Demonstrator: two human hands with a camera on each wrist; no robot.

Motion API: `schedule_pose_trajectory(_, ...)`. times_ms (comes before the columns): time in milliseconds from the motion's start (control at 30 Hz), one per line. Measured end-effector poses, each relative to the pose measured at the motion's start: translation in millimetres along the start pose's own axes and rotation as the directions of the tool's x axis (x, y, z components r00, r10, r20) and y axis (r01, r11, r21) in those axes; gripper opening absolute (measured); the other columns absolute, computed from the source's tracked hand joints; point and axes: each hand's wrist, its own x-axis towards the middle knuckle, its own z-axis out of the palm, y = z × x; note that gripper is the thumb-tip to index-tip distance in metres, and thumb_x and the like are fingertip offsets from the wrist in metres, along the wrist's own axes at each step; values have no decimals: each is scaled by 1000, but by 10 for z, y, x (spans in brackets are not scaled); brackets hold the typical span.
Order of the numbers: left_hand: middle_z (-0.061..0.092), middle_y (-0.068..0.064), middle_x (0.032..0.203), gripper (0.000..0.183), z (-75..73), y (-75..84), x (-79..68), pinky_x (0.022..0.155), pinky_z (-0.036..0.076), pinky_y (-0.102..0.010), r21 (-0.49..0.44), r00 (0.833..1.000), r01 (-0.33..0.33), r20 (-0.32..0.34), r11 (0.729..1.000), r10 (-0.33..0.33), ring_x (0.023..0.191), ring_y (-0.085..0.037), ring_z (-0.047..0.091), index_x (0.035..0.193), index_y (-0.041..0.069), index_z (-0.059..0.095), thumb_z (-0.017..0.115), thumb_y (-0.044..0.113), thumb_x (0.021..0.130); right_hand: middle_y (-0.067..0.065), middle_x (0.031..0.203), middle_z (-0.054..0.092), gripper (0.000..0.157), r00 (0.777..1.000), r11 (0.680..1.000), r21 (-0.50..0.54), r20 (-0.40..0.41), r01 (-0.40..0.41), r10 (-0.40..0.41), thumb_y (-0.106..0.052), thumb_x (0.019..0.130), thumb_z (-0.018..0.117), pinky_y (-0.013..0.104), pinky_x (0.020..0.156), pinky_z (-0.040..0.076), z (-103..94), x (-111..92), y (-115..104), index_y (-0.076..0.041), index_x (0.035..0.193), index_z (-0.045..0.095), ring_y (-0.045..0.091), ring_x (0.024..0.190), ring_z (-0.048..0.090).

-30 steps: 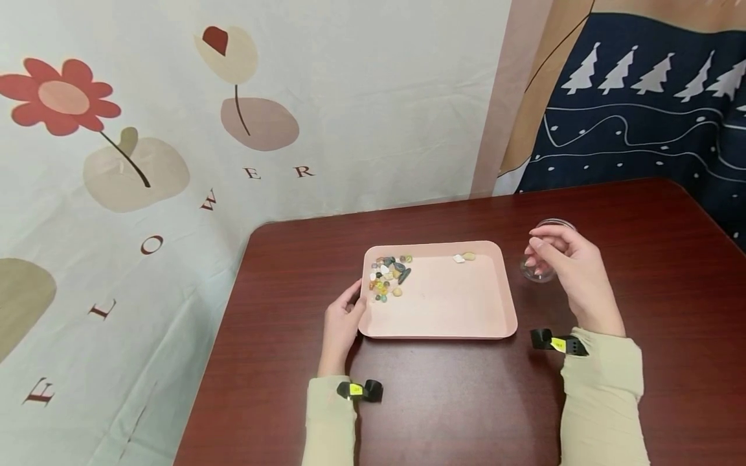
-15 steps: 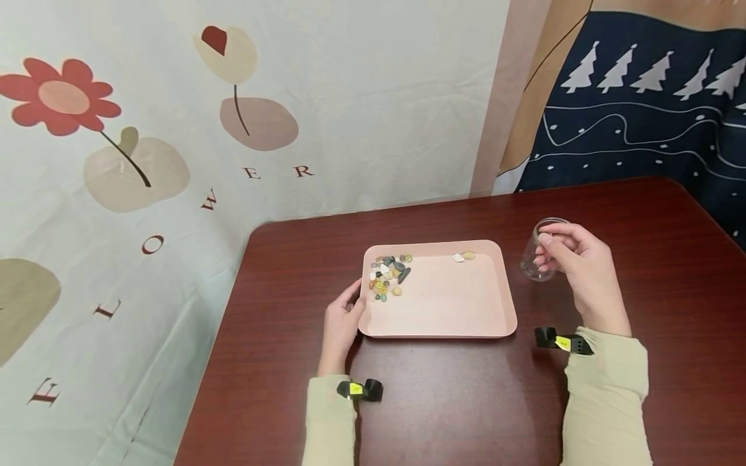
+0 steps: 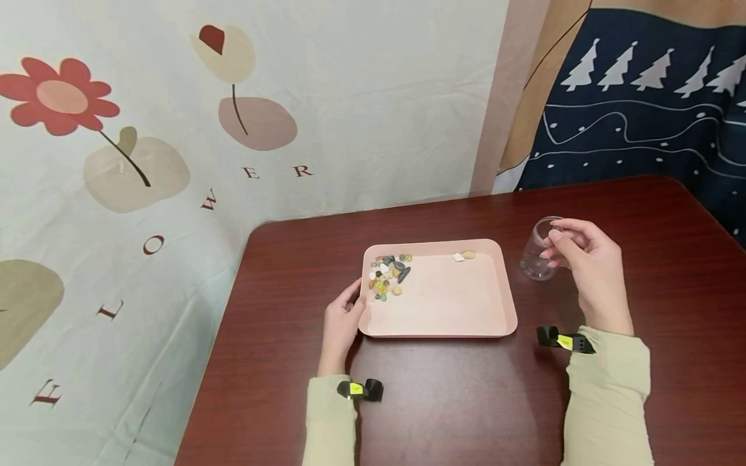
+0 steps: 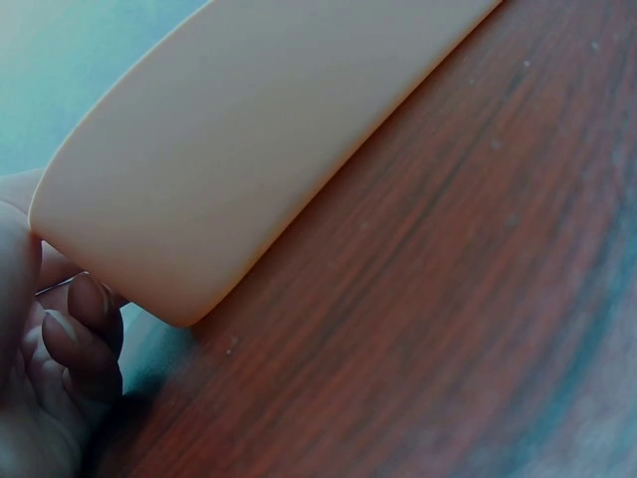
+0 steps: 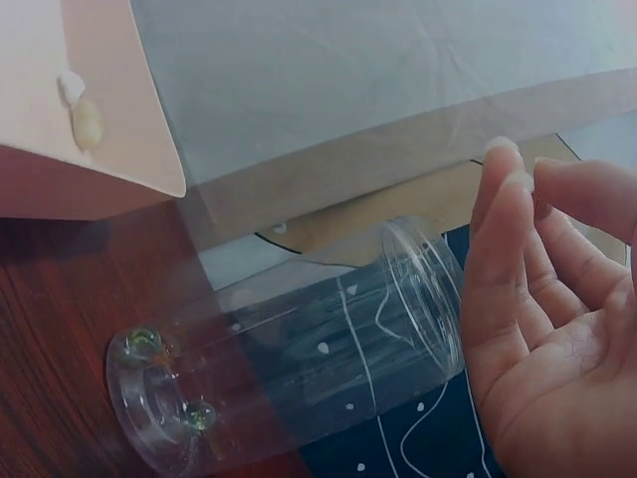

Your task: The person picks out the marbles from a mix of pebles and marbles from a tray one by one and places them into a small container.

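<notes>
My left hand [image 3: 342,322] grips the left edge of a shallow pink tray [image 3: 445,304]; in the left wrist view its fingers [image 4: 85,334] curl beneath the rim. Stones and glass marbles [image 3: 387,275] lie clustered at the tray's left end, and a white stone [image 3: 458,257] and a yellowish stone [image 3: 469,255] at its far right. My right hand [image 3: 591,265] is at the mouth of a clear jar [image 3: 536,255], thumb and fingertips pinching a small brownish marble-like piece [image 5: 542,207], mostly hidden. Greenish marbles [image 5: 199,415] sit at the jar's bottom.
The dark red-brown table [image 3: 449,395] carries the tray and, right of it, the upright jar. Behind stand a pale flower-print cloth [image 3: 379,97] and a navy cloth with white trees [image 3: 641,129]. Each wrist wears a black strap [image 3: 565,340].
My right hand has shifted slightly right and up, now at the jar's right rim, so more of the jar shows. The left hand, tray and stones have stayed in place.
</notes>
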Motion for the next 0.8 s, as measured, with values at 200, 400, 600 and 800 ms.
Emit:
schedule_pose_trajectory(200,59,5,112,34,-3,62,-21,51,43,-24,4,1000,1,6,1000,-1,57,-14,48,118,27,60,59,23,84,12,77,61,34,999,1000,8,-37,-14,14,-9,80,65,21,54,50,-53,-2,-2,4,110,56,17,58,59)
schedule_pose_trajectory(400,59,6,113,34,7,7,-4,54,45,-24,4,1000,-4,1,1000,4,61,-13,51,117,28,60,60,24,84,12,77,61,34,998,999,18,-46,-36,37,-10,80,66,20,56,50,-84,-3,0,3,110,56,16,58,58)
schedule_pose_trajectory(600,58,5,115,34,-1,31,-1,54,45,-24,-3,1000,-4,3,1000,4,62,-14,51,118,27,60,59,23,84,12,78,60,38,996,998,43,-66,-49,52,-12,79,66,20,57,50,-98,7,-15,3,112,56,17,60,58)
schedule_pose_trajectory(800,57,5,117,35,3,51,3,55,46,-25,-21,1000,17,18,1000,-17,65,-15,54,119,27,59,59,22,85,11,74,60,38,991,996,71,-115,-60,68,-12,78,67,20,53,49,-130,22,-3,5,110,57,17,56,56)
